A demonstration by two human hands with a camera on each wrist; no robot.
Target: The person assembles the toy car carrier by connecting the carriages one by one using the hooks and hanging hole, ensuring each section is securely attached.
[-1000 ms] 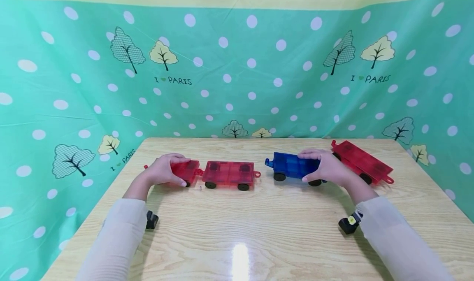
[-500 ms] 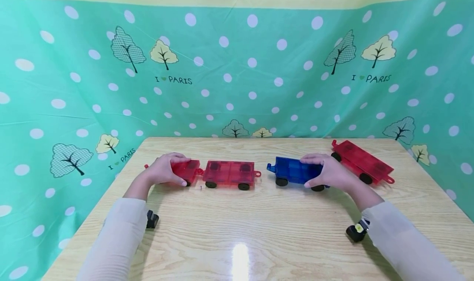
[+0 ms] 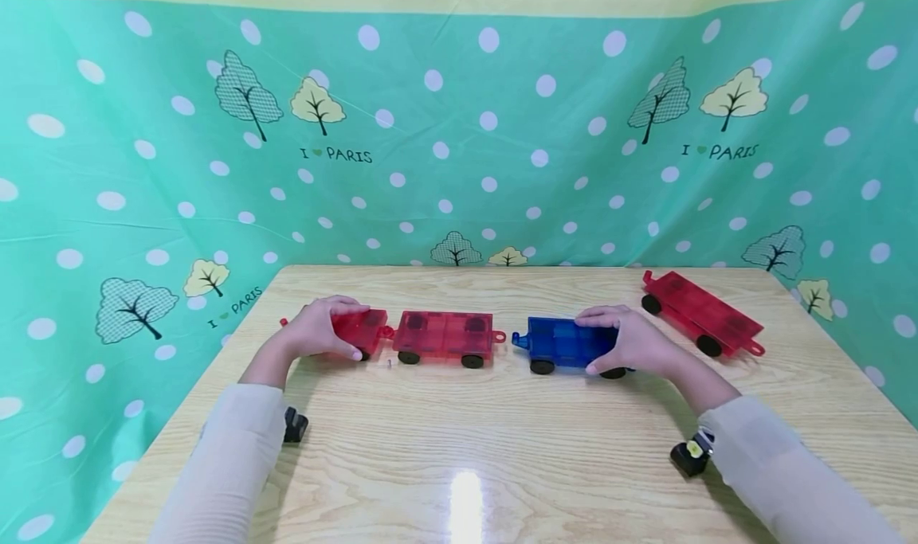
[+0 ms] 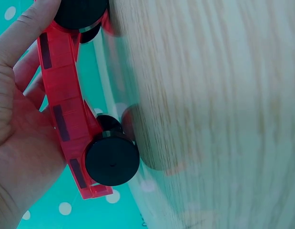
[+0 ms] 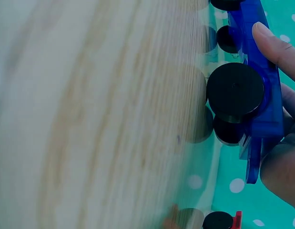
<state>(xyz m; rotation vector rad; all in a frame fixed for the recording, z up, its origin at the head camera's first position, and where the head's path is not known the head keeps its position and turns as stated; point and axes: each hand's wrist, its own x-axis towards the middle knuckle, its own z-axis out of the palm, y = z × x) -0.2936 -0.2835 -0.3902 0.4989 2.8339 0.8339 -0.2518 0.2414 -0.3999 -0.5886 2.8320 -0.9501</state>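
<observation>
My left hand (image 3: 319, 329) grips a red toy train car (image 3: 371, 325) from above, its thumb along the near side; the palm hides much of the car. In the left wrist view, that car's black wheels (image 4: 112, 160) meet the wooden tabletop. A second red car (image 3: 443, 337) stands coupled to its right end, with a ring (image 3: 499, 337) pointing right. Across a small gap, the hook (image 3: 519, 340) of a blue toy train car (image 3: 555, 338) points toward this ring. My right hand (image 3: 631, 341) holds the blue car between thumb and fingers, covering its right end.
Another red car (image 3: 706, 315) sits slantwise at the back right, behind my right hand. A green dotted cloth (image 3: 459, 130) hangs behind the wooden table (image 3: 402, 448). Wrist cameras (image 3: 690, 455) are strapped to both forearms.
My right hand has brought the blue car nearer to me, first slightly right, then back left, lining it up with the red cars. The left hand and red cars have stayed put.
</observation>
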